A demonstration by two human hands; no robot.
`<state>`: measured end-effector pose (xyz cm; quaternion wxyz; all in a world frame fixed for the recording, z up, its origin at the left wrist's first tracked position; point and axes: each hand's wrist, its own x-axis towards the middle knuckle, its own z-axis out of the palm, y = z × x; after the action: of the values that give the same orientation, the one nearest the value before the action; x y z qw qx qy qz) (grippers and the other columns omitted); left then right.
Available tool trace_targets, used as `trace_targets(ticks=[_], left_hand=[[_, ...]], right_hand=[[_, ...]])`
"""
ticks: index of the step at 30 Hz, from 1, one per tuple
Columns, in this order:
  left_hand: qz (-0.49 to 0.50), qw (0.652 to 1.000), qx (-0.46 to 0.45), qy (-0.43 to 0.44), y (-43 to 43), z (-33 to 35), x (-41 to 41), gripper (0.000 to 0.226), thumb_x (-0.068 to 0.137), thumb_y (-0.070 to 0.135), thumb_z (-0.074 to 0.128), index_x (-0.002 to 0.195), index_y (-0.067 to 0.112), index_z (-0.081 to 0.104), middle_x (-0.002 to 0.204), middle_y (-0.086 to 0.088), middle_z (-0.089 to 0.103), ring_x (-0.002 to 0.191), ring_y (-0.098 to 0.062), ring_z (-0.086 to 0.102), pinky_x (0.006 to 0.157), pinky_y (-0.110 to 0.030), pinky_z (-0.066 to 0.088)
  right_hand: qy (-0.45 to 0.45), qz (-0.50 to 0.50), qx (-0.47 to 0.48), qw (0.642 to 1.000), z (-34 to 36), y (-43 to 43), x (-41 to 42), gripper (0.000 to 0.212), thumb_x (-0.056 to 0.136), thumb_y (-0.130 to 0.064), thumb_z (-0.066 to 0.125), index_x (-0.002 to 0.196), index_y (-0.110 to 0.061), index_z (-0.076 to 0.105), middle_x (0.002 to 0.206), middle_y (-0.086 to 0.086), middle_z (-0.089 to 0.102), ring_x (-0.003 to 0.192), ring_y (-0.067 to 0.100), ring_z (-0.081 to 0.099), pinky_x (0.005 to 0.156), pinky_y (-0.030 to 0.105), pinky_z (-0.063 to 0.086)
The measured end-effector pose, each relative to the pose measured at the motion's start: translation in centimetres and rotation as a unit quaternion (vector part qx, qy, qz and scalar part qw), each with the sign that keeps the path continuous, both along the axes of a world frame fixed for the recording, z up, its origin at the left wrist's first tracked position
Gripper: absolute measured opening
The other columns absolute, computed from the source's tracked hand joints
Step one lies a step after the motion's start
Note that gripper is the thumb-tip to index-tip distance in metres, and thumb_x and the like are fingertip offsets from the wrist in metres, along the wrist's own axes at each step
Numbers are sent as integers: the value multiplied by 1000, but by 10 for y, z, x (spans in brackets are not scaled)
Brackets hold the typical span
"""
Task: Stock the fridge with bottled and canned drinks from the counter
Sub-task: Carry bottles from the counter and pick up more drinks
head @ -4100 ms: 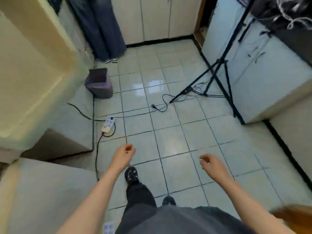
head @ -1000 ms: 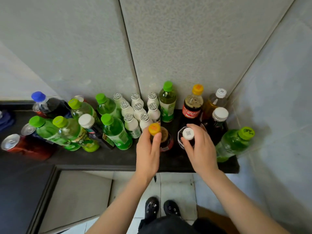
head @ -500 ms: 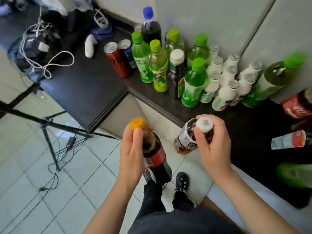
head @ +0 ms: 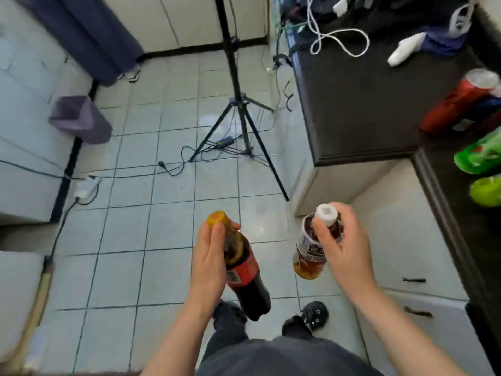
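My left hand (head: 210, 256) grips the neck of a dark cola bottle (head: 245, 272) with an orange cap and a red label, hanging over the tiled floor. My right hand (head: 343, 245) holds a brown tea bottle (head: 309, 253) with a white cap by its top. On the dark counter (head: 352, 104) at the right edge stand a red can (head: 458, 101) and blurred green bottles (head: 481, 156). The fridge is not in view.
A black tripod (head: 238, 104) stands mid-floor with cables and a power strip (head: 86, 185) trailing left. A purple bin (head: 81, 119) sits by the left cabinets. A person's dark trousers (head: 89, 31) show at the top left. White cord and clutter lie on the counter's far end.
I have turned left, away from the counter toward the floor, carrying both bottles. The rows of drinks have slid out to the right edge of view.
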<state>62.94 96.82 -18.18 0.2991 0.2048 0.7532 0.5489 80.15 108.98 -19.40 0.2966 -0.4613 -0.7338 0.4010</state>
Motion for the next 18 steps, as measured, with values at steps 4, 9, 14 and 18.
trace_targets(ticks=[4,9,14,18], left_hand=[[114,992,38,-30,-56,-3,-80,48,93,46,39,100,4,62,88,10,69,80,3,61,69,-5,45],[219,974,49,-39,-138,-14,-192,39,87,51,41,95,20,64,93,10,70,86,-5,64,72,-12,49],[287,957,29,-25,-204,-14,-285,39,85,60,48,98,27,62,97,22,68,93,3,61,76,-18,44],[342,939,33,-3,-241,-11,-343,34,83,57,45,96,30,60,99,21,67,93,6,59,77,-21,42]], right_hand=[[10,83,-6,996,3,-28,-102,16,85,-47,53,99,-41,50,95,-18,57,91,12,56,77,33,47],[53,137,-19,989,2,-72,-238,21,83,-52,51,99,-39,54,92,-20,58,84,1,55,69,22,45],[86,186,-28,978,7,-119,-355,11,85,-43,54,96,-42,51,94,-26,55,86,-4,54,67,12,45],[84,241,-1,967,21,-137,-434,17,85,-47,53,99,-37,53,96,-27,55,89,-5,54,69,7,44]])
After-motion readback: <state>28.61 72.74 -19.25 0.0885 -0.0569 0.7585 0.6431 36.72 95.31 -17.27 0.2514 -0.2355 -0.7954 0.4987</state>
